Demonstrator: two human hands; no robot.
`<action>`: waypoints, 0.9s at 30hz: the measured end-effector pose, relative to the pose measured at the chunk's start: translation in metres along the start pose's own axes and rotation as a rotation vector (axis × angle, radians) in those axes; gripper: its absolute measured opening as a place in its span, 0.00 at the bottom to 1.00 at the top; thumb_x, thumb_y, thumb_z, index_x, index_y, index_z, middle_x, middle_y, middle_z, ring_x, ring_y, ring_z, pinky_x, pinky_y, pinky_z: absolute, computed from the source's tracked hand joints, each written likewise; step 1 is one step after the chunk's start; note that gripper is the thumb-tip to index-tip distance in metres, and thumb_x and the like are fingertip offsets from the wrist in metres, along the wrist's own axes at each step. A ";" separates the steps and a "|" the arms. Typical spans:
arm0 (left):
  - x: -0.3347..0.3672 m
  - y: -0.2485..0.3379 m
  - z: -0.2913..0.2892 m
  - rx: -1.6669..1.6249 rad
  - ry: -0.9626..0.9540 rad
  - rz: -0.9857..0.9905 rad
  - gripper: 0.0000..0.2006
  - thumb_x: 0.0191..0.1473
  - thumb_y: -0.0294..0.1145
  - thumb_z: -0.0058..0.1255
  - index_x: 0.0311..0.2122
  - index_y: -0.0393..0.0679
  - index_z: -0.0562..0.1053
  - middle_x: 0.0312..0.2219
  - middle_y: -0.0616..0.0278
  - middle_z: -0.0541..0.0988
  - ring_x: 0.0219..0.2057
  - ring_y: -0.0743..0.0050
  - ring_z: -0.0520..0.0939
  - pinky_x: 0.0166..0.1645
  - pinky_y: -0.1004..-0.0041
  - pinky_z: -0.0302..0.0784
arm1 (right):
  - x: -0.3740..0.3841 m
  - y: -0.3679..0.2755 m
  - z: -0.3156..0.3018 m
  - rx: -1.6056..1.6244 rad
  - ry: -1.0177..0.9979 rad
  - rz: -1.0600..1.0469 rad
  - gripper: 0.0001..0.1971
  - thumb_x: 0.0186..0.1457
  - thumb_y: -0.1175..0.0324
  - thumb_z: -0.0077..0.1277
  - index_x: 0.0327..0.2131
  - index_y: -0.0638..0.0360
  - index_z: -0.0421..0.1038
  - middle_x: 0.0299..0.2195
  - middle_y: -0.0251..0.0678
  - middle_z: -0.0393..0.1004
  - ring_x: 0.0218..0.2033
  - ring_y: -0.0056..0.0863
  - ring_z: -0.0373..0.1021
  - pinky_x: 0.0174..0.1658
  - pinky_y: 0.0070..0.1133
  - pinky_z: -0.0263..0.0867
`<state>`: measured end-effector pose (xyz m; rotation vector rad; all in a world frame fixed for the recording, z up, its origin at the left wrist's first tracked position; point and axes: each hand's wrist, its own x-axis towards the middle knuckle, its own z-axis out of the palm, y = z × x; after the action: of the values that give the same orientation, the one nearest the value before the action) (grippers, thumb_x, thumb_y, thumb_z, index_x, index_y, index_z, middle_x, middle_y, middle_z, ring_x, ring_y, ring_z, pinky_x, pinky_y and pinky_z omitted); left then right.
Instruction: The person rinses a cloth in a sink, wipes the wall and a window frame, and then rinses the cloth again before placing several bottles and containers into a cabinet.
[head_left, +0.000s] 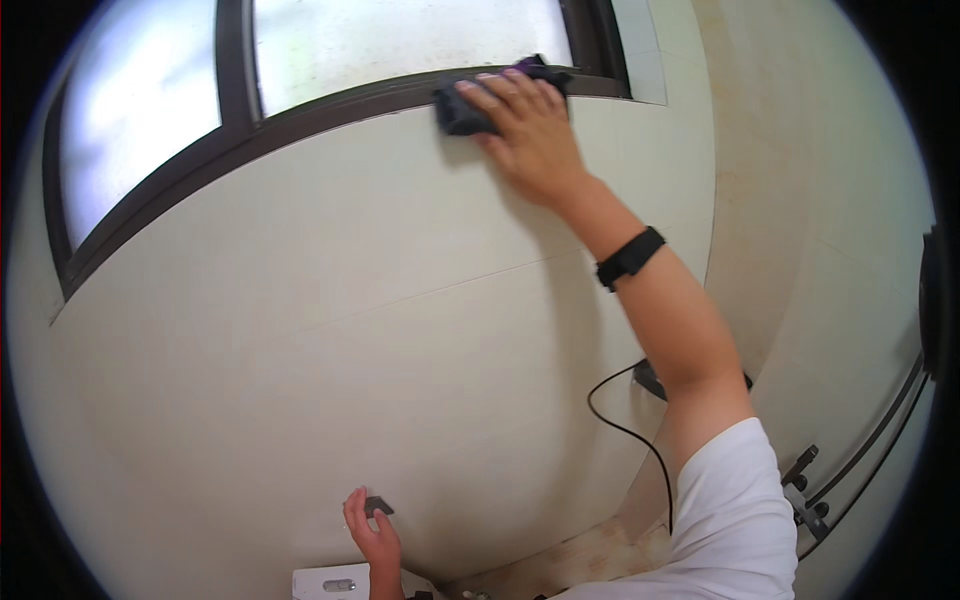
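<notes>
High up, my right hand (522, 130) presses a dark crumpled cloth (462, 110) against the lower bar of the brown window frame (350, 107). Its fingers spread over the cloth, which has a purplish patch at its top edge. Well below, near the bottom of the view, my left hand (374, 535) is raised with curved fingers and the thumb apart from them. Close by its thumb is a small dark grey piece (380, 504); I cannot tell whether the hand touches it or it sits on the wall behind.
Below the window runs a pale tiled wall (350, 300). A white box (312, 582) stands beside my left forearm. To the right, a black cable (625, 428) loops down past a dark object partly hidden by my right arm. Black rods with clamps (808, 500) stand at the far right.
</notes>
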<state>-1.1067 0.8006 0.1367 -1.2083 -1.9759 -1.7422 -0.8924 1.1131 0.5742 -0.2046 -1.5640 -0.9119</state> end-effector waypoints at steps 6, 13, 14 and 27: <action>0.003 0.031 0.038 0.141 0.077 0.019 0.23 0.46 0.19 0.42 0.51 0.38 0.68 0.50 0.47 0.64 0.51 0.51 0.67 0.54 0.61 0.64 | -0.051 0.131 -0.020 -0.093 0.035 0.125 0.21 0.55 0.62 0.46 0.52 0.51 0.64 0.50 0.36 0.66 0.56 0.39 0.57 0.58 0.37 0.46; -0.003 0.019 0.031 0.144 0.165 0.038 0.21 0.47 0.20 0.43 0.50 0.38 0.68 0.49 0.46 0.64 0.52 0.48 0.66 0.57 0.59 0.61 | -0.035 0.124 -0.057 -0.254 -0.243 0.543 0.22 0.61 0.55 0.35 0.31 0.64 0.73 0.30 0.50 0.75 0.36 0.49 0.70 0.40 0.39 0.63; -0.006 0.019 0.023 0.154 0.189 0.028 0.21 0.47 0.20 0.43 0.50 0.38 0.68 0.49 0.46 0.64 0.52 0.48 0.66 0.57 0.59 0.61 | -0.027 0.115 -0.055 -0.246 -0.330 0.604 0.23 0.61 0.54 0.34 0.32 0.64 0.73 0.31 0.51 0.75 0.36 0.50 0.70 0.41 0.39 0.63; -0.032 -0.044 -0.139 0.296 0.294 0.017 0.16 0.48 0.22 0.45 0.45 0.39 0.72 0.46 0.48 0.66 0.48 0.49 0.68 0.53 0.59 0.65 | 0.123 -0.167 0.015 0.057 -0.638 0.435 0.25 0.62 0.53 0.33 0.36 0.66 0.73 0.38 0.54 0.74 0.42 0.51 0.70 0.47 0.38 0.64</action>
<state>-1.1631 0.6639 0.1206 -0.8176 -1.9502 -1.4555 -1.0340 0.9655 0.6148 -0.8234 -2.0114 -0.4709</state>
